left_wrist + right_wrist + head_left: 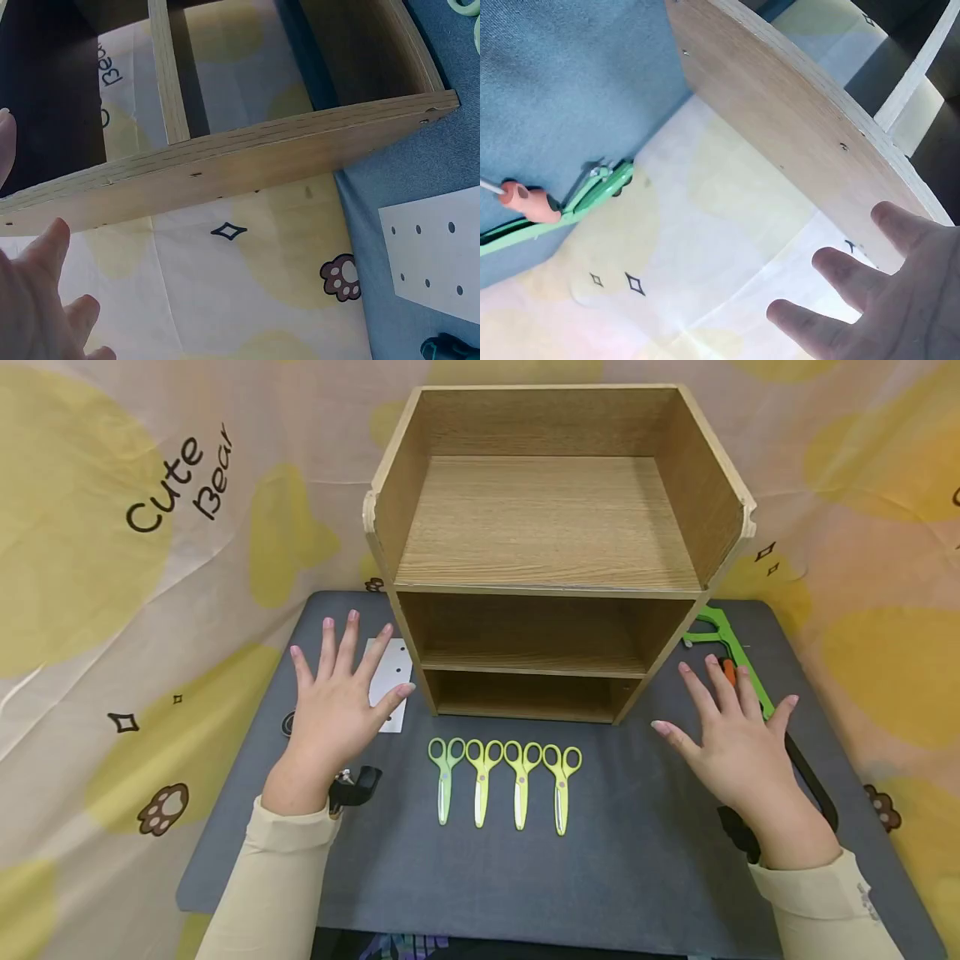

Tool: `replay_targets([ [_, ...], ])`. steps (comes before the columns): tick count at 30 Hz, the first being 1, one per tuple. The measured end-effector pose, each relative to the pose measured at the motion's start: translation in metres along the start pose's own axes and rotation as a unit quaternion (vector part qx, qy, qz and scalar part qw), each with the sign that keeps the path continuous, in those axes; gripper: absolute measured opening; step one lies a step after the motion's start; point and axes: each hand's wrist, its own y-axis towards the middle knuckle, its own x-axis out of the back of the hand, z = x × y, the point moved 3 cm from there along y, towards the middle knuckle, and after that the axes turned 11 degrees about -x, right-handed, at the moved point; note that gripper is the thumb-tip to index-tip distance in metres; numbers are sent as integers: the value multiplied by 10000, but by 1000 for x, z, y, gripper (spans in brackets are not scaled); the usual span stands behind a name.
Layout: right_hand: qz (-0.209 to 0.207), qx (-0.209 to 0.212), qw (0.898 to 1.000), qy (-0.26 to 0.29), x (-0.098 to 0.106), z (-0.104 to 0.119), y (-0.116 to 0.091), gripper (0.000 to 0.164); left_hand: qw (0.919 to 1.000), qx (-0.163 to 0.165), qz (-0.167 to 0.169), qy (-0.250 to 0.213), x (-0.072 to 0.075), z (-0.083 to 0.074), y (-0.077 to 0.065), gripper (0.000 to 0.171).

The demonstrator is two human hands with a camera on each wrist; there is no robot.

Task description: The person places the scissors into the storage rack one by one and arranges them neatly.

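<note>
My left hand (337, 710) is held with fingers spread, palm down, left of a wooden shelf unit (547, 522). On the other side, my right hand (742, 756) is spread the same way and holds nothing. Between the hands, several pairs of scissors lie in a row on the grey table, handles toward the shelf. The leftmost scissors (444, 781) are pale green, and the other scissors (521, 785) are yellow. In the left wrist view, fingers (49, 251) show beside the shelf's side panel; in the right wrist view, fingers (847, 277) also appear near a panel.
A white plate with holes (392, 670) lies partly behind the left hand. Right of the shelf is a green-framed tool (731, 639), partly hidden by the right hand, with an orange-handled screwdriver (529, 201) against it. A patterned cloth (187, 635) surrounds the grey table (480, 885).
</note>
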Motion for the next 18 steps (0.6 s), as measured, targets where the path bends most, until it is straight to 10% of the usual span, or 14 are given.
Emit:
replay_targets([
  [7,-33,82,9991,419,14,3,-2,58,9953,-126,-776,-571,-3,-5,-9,68],
  [11,-898,68,9929,775,41,7,4,29,9801,-117,-1309,-1490,-12,-14,-20,53],
  [14,-2018,-40,9672,1542,69,15,13,22,9596,73,-1160,-2563,-26,-24,-29,40],
  [18,-2749,-161,9083,3149,104,30,32,28,9231,330,-755,-3755,-54,-33,-41,27],
])
